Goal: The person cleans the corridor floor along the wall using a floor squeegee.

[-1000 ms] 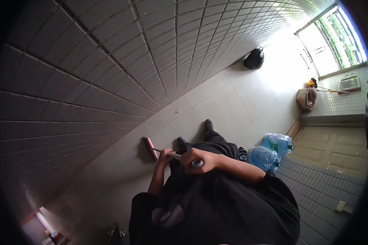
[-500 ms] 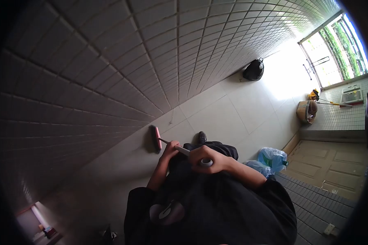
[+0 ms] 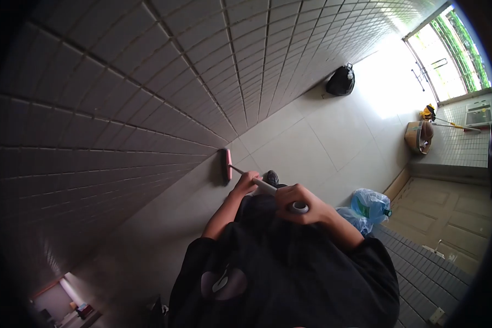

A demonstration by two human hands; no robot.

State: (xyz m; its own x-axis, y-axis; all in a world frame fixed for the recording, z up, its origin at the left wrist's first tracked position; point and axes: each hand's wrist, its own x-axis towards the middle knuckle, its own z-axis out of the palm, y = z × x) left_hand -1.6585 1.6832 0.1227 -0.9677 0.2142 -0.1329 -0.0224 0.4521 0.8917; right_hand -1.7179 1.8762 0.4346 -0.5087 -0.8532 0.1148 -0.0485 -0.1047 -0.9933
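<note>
A broom with a pink head (image 3: 229, 165) rests on the floor at the foot of the tiled wall. Its grey handle (image 3: 264, 186) slants up towards my body. My left hand (image 3: 247, 182) is wrapped round the handle lower down, nearer the head. Higher up, my right hand (image 3: 300, 202) grips it near the top, and the round end of the handle sticks out of the fist. A dark shoe (image 3: 271, 177) shows just beyond my hands.
A black bag (image 3: 341, 81) stands by the tiled wall (image 3: 202, 60). On the right are water bottles in plastic (image 3: 370, 204), a cardboard box (image 3: 418, 136), a yellow-handled tool (image 3: 456, 126) and a panelled door (image 3: 437, 210). A bright doorway (image 3: 448, 54) lies at the top right.
The broom head has shifted right and up in the view, closer to the wall's foot. Both hands have moved right with the handle, still gripping it. One shoe is now hidden.
</note>
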